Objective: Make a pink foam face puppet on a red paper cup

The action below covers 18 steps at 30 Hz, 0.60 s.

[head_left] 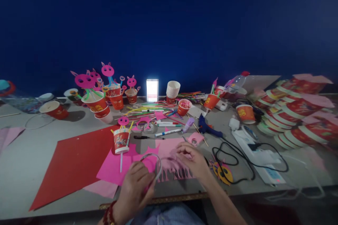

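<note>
Above the counter's [16, 186] near edge, the left hand [137, 181] is closed round a thin hoop [160, 164]. Beyond, the right hand [192, 156] curls over cut pink paper [169, 146], its hold unclear; steadying the hoop clear of the glue gun [204, 126] seems wise.

The left hand [137, 184] hides part of the grey hoop [160, 165] (the cup stacks [298, 108] at far right are blurred).

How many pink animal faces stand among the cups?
5: front face, large left face, smaller face partly behind it, highest face, rightmost face. Others may be hidden.
</note>
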Available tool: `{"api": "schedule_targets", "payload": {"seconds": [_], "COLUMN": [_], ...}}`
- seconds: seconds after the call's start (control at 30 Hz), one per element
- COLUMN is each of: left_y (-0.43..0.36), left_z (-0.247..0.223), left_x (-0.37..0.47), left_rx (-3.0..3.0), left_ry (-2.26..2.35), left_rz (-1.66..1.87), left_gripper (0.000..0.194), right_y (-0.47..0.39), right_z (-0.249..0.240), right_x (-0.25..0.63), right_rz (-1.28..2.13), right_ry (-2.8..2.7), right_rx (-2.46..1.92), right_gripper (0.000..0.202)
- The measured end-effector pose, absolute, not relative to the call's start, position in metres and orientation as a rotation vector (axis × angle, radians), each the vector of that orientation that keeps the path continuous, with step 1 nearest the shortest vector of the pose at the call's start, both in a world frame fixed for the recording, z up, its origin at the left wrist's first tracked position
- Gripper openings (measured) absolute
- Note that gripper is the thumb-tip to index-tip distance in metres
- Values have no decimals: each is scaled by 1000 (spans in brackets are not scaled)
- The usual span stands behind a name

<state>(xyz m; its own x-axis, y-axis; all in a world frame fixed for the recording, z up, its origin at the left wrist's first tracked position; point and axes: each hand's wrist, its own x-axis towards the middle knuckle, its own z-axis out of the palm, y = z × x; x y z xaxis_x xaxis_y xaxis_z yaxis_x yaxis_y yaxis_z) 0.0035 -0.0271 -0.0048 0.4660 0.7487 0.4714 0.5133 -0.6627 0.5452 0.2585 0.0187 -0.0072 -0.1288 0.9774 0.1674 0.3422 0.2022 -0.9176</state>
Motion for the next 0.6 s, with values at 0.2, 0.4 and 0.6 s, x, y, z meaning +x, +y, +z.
{"api": "schedule_targets", "payload": {"seconds": [0.2,0.4,0.6], "left_y": [-24,-22,-23], "left_z": [-20,-25,-25], "left_x": [9,9,8], "left_rx": [2583,2606,2568], "left_ry": [903,864,881], "left_rz": [737,669,624], "left_gripper": [23,31,32], "right_y": [33,30,29], "right_z": [-16,-24,-28], "right_x": [237,224,223], "right_rz": [839,793,722], "right_ry": [-1862,-1895,-1924], "right_rx": [-1351,-1397,-1421], "right_gripper": [10,14,13]}}
